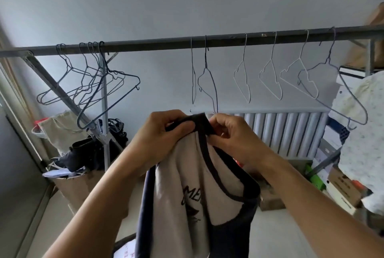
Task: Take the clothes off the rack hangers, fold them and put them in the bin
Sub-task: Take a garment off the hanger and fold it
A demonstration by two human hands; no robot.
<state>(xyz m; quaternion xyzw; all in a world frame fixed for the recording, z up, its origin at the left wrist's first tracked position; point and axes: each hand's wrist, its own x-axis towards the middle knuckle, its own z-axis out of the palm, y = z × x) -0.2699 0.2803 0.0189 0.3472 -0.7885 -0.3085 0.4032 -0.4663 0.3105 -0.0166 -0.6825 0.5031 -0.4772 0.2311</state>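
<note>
A white tank top [187, 178] with dark trim and a dark print hangs in front of me, below the rack bar [158, 44]. My left hand [160, 133] grips its dark shoulder strap from the left. My right hand [230, 135] pinches the same strap from the right. The top hangs from a dark wire hanger [207, 79] on the bar; the hanger's lower end is hidden behind the strap and my hands. Several bare wire hangers [270, 77] hang along the bar on both sides. A floral garment [361, 133] hangs at the far right.
A white radiator [291, 133] stands against the wall behind the rack. Bags, dark shoes and a cardboard box [79, 187] crowd the floor at the left. Boxes are stacked at the right [340, 191]. A dark-rimmed bin corner [124, 245] shows at the bottom centre.
</note>
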